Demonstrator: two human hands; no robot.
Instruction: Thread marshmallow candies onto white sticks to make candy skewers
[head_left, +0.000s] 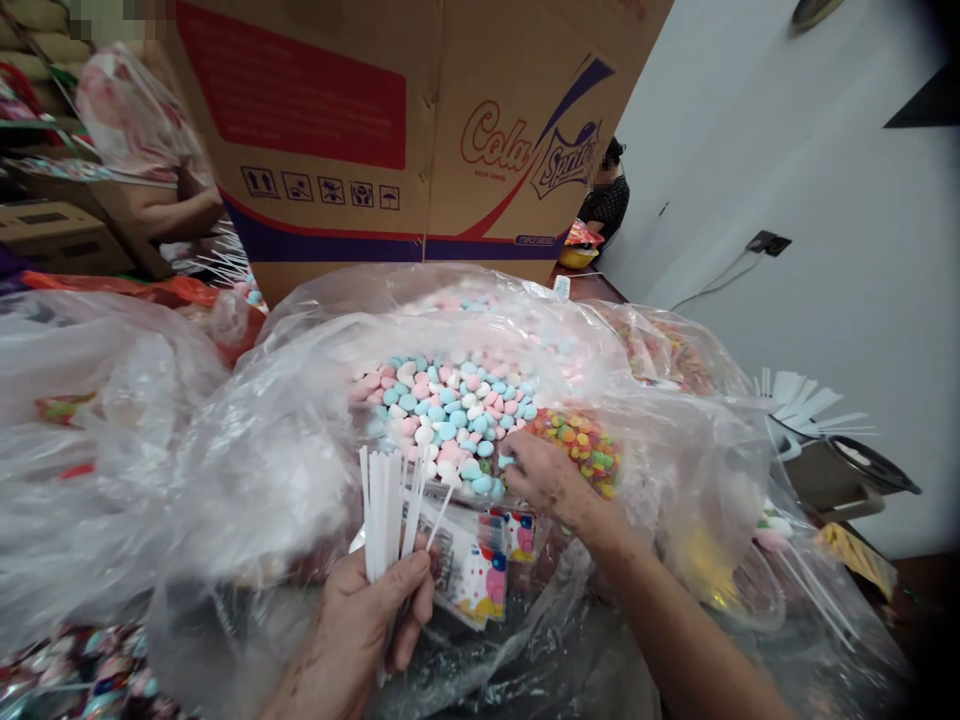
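Observation:
My left hand (pixel 379 605) is closed around a bundle of white lollipop sticks (pixel 384 505), which point upward with one leaning out to the right. Behind the sticks lie clear printed packets (pixel 480 580) with coloured dots. My right hand (pixel 544 475) reaches to the edge of a heap of pink, blue and white candies (pixel 450 415). Its fingers are curled at the candies, and what they hold, if anything, is hidden. Beside that hand on the right are small orange, yellow and green ring-shaped candies (pixel 577 440). Both heaps sit in large clear plastic bags (pixel 315 400).
A tall cardboard box (pixel 315 90) stands behind the bags. At right, a grey container (pixel 832 475) bears white sticks. Wrapped sweets (pixel 82 670) lie at lower left. One person (pixel 150 150) is at the left, another person (pixel 611 195) behind the box at right.

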